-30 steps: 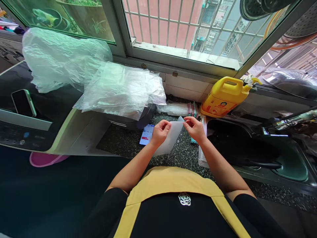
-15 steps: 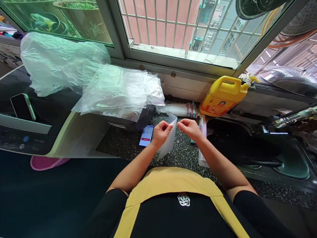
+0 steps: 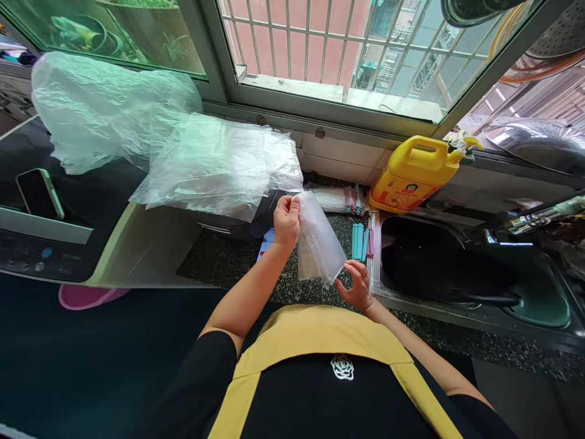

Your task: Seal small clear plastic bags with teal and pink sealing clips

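My left hand [image 3: 287,221] pinches the top corner of a translucent plastic bag [image 3: 320,238], closed between thumb and fingers. The bag hangs slantwise over the speckled dark counter, its lower end toward me. At the bag's lower right edge is my right hand [image 3: 357,285], with thumb and fingers apart and the fingertips at the edge; whether they touch it I cannot tell. Just beyond that hand lie several teal strips [image 3: 359,242] and pink strips [image 3: 370,242]. A phone with a lit screen [image 3: 265,242] is partly hidden behind my left wrist.
A pile of clear plastic bags [image 3: 214,164] lies at the back left over a dark object. Packed clear bags with pink and teal strips [image 3: 333,199] rest by the wall. A yellow jug [image 3: 411,174] stands beside the dark sink [image 3: 539,286]. Another phone [image 3: 40,194] lies far left.
My left hand has moved up and away from me with the bag. My right hand has come down toward me to the bag's lower edge. The bag is spread wider, and the strips are uncovered.
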Demonstrator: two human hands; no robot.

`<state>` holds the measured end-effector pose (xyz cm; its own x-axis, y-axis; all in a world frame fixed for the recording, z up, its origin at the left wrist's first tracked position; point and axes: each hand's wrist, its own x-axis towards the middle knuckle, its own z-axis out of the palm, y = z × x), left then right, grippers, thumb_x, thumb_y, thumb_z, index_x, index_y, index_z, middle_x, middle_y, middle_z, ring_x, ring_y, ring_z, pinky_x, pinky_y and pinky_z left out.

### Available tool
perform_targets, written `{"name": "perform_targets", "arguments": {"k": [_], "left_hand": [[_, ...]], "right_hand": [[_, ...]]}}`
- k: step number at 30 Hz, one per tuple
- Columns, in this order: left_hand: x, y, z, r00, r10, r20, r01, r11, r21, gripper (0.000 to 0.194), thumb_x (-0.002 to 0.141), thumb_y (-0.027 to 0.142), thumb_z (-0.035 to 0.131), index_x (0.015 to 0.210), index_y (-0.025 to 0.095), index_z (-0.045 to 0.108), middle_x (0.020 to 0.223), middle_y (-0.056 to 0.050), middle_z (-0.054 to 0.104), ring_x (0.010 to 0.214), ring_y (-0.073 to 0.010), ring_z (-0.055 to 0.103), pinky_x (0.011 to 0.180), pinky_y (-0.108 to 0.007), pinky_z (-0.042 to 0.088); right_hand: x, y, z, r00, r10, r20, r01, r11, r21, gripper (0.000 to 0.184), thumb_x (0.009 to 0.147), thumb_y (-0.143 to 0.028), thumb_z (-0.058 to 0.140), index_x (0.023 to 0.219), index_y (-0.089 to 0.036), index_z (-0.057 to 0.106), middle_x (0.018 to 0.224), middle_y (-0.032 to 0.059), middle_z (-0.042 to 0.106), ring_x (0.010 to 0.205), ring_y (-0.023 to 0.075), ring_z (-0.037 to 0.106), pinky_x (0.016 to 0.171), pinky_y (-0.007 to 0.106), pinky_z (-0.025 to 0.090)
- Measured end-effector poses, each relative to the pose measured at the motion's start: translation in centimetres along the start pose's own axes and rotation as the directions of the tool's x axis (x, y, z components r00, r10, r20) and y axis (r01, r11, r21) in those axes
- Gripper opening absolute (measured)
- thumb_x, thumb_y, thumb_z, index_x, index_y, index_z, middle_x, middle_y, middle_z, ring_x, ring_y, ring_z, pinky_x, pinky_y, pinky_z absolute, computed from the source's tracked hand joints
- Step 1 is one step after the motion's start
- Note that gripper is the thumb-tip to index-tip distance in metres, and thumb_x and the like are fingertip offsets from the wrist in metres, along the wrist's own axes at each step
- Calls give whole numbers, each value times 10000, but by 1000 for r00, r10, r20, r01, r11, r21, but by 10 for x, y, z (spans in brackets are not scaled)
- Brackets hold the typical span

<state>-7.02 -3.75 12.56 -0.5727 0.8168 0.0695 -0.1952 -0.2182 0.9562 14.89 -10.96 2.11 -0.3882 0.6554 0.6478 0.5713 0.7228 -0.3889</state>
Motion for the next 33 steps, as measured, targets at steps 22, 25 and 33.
{"name": "perform_targets", "arguments": {"k": [22, 25, 33], "left_hand": [[-1, -64, -8, 947, -212, 243, 162, 964, 211, 371, 649, 460, 635, 551, 165, 432, 452, 80, 357, 426, -46, 301, 435, -184, 237], [3, -55, -15, 932, -182, 315, 67, 937, 344, 347, 637, 449, 647, 548, 157, 483, 445, 67, 384, 436, -60, 322, 448, -194, 241], [25, 51, 19, 759, 300, 578, -485, 853, 195, 297, 704, 427, 630, 832, 160, 656, 644, -6, 528, 574, -96, 462, 548, -217, 354]], "right_hand": [[164, 16, -119, 988, 152, 38, -154, 987, 40, 212, 817, -325, 514, 656, -192, 555, 615, 4, 519, 589, 125, 465, 584, 264, 394], [190, 20, -127, 986, 120, 116, -129, 989, 71, 244, 803, -372, 536, 658, -179, 572, 589, -9, 506, 552, 102, 432, 542, 240, 369], [260, 8, -141, 931, -106, 349, 50, 985, 166, 285, 753, -457, 597, 654, -190, 615, 558, -34, 513, 542, 74, 430, 526, 217, 357]]}}
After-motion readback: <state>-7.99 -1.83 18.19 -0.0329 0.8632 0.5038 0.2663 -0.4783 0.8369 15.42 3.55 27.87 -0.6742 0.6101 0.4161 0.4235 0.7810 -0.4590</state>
